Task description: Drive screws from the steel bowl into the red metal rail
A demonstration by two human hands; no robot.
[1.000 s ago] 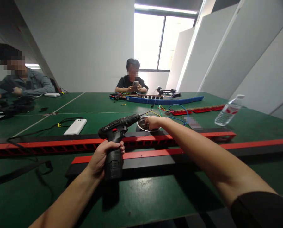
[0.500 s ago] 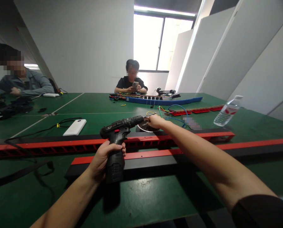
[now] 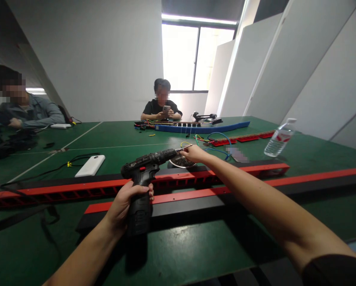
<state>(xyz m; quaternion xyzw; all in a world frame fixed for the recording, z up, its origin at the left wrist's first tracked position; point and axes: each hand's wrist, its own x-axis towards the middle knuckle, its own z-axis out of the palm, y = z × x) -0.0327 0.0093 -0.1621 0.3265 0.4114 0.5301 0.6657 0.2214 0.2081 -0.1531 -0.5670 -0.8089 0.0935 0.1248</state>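
Observation:
My left hand [image 3: 129,201] is wrapped round the handle of a black cordless drill [image 3: 139,163], whose long bit [image 3: 182,149] points to the right and away from me. At the bit's end is my right hand [image 3: 194,153], fingers pinched together; whatever they hold is too small to make out. Whether the fingers touch the bit, I cannot tell. Just below lies a round bowl [image 3: 184,166] of small dark pieces, apparently screws. Nearer to me, two long red-and-black bars [image 3: 192,194] stretch across the green table under the drill and my right forearm.
A white power bank [image 3: 90,166] lies to the left with a black cable. Farther off are a blue strip [image 3: 207,128] with wires, red segments [image 3: 248,138] and a water bottle [image 3: 281,138]. One person [image 3: 162,109] holds a phone across the table; another [image 3: 31,109] sits at left.
My right hand has lifted a little out of the bowl toward the bit's tip, uncovering more of the contents. The whole view has shifted slightly; the drill stays in my left hand.

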